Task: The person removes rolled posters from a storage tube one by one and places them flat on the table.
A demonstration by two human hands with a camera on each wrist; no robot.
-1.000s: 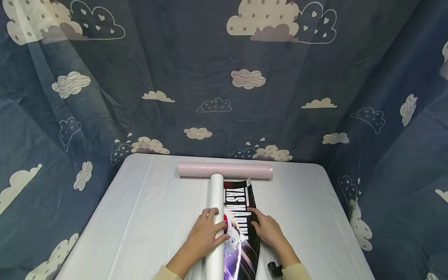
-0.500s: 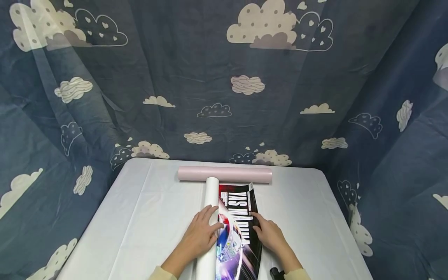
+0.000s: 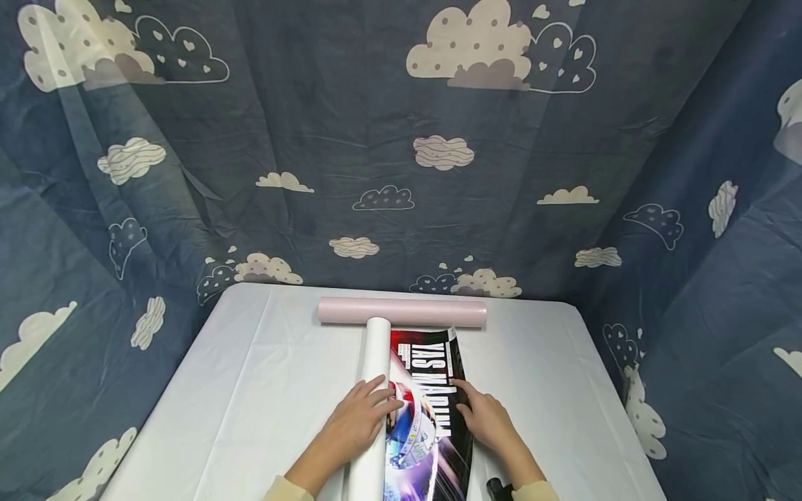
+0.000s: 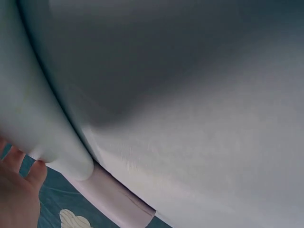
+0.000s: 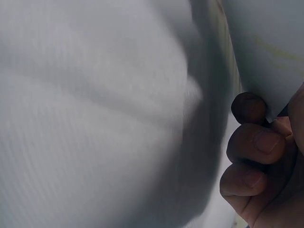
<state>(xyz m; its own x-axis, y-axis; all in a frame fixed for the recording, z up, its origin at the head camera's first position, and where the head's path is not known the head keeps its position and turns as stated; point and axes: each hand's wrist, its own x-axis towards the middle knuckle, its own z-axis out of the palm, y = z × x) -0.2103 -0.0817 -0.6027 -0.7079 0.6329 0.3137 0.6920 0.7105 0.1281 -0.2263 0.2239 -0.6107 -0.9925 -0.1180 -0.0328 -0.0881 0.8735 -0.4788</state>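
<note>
A glossy poster, printed in black, purple, red and blue with white lettering, lies partly unrolled in the head view. Its left part is still a white roll running front to back. My left hand rests across this roll, its fingers extended over the top; fingertips also touch the roll in the left wrist view. At the poster's right edge, my right hand pinches the sheet. The right wrist view shows curled fingers at the sheet's pale underside.
A pink roll lies crosswise at the back of the white table, just beyond the white roll's far end. A small black object sits beside my right wrist. Dark cloud-patterned cloth hangs behind and at both sides.
My left hand and the white roll have shifted left, exposing more of the printed poster. My right hand keeps hold of the right edge, moving slightly right. The head view has tilted a little.
</note>
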